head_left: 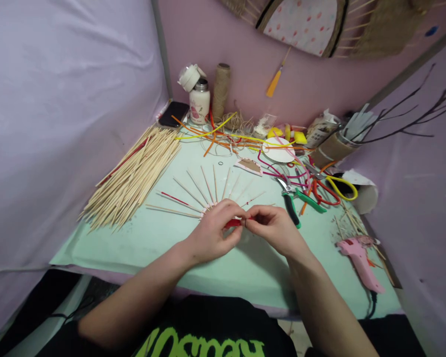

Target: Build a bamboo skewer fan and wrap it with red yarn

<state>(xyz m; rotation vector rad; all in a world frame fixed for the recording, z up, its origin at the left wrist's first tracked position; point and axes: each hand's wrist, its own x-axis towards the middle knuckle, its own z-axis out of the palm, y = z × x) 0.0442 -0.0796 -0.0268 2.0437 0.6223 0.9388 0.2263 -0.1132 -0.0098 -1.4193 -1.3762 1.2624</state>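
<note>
Both hands meet at the near centre of the pale green table [141, 248]: the left hand [211, 233] and right hand [273, 229] pinch a thin red strip [233, 223] between closed fingertips, at the hub of a fan of wooden skewers [204, 191] (partly hidden). A loose skewer bundle [134, 173] lies left; green-handled pliers [295, 198] and a pink glue gun [360, 260] lie right.

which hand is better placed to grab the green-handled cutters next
Right, probably. The green-handled cutters lie just beyond the right hand, on its side of the mat. The left hand pinches the red strip beside the fanned sticks, and would have to cross over.
</note>
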